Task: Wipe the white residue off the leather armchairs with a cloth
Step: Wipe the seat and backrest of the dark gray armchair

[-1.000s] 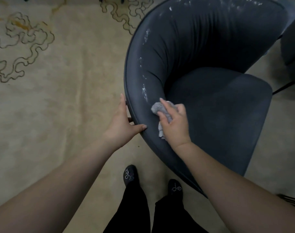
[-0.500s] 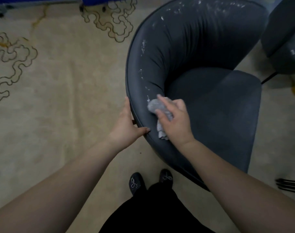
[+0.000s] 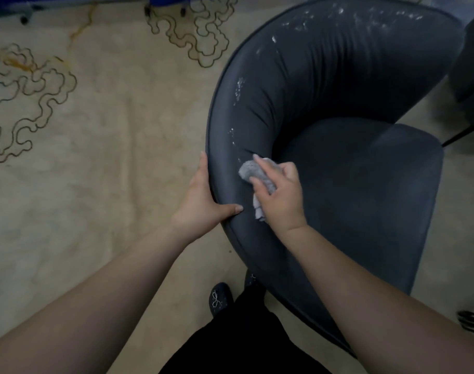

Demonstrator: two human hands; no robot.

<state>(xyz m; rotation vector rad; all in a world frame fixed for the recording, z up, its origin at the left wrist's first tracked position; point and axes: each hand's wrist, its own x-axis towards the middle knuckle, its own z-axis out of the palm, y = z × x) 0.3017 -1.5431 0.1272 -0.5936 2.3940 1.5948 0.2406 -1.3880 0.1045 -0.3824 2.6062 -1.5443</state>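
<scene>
Your right hand [image 3: 280, 195] clutches the crumpled grey cloth [image 3: 253, 172], pressing it on the dark curved leather armchair's [image 3: 338, 157] speckled inner arm; your left hand [image 3: 203, 201] grasps its rim.

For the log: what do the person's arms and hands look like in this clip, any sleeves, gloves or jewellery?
Both forearms are bare up to the frame edge, with no sleeve in view. The left hand and right hand wear no gloves; no rings, watch or bracelets show. The fingernails look short and unpainted. Lower down, dark trousers and a dark shoe with a small sparkly bow are visible.
</scene>
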